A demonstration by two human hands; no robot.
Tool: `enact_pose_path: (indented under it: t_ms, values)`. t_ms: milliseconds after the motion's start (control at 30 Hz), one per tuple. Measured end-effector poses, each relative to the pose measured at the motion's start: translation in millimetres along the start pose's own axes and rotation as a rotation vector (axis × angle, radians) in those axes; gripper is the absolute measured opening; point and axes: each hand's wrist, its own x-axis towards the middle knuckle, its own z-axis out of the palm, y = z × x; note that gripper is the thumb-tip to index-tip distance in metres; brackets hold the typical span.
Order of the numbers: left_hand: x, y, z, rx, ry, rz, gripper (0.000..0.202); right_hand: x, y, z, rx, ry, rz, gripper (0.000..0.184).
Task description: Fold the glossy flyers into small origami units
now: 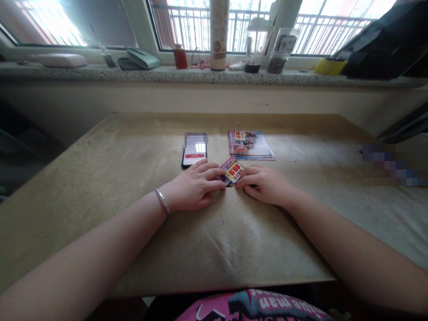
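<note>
Pink and yellow, the small printed paper (pixel 233 170) is lying on the tan tabletop (pixel 160 258) right between your two hands, and its yellow label is facing up with red figures. From your head view, your left hand (pixel 197 185) is spreading across its left side, fingers fanning out, while a silver bangle (pixel 162 201) is circling that wrist. Your right hand (pixel 265 183) is bringing curled fingertips and thumb to the opposite edge. Both sets of fingertips are touching the paper, though at this distance you can't fairly tell whether they're pinching it or just pressing it down. Just beyond, a stack of glossy leaflets (pixel 252 145) is sitting slightly to the right; a phone (pixel 194 154) is lying near your left fingers, its screen glowing. Further back, a red container (pixel 180 58) is standing on the speckled windowsill (pixel 194 76).
</note>
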Motion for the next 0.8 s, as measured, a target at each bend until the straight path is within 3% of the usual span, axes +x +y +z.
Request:
enact_pose_path:
  t_ms: [800]
  values:
    - [-13, 1, -23.3, 0.075, -0.110, -0.112, 0.048, -1, 3, 1, 0.044, 0.026, -0.008, 0.024]
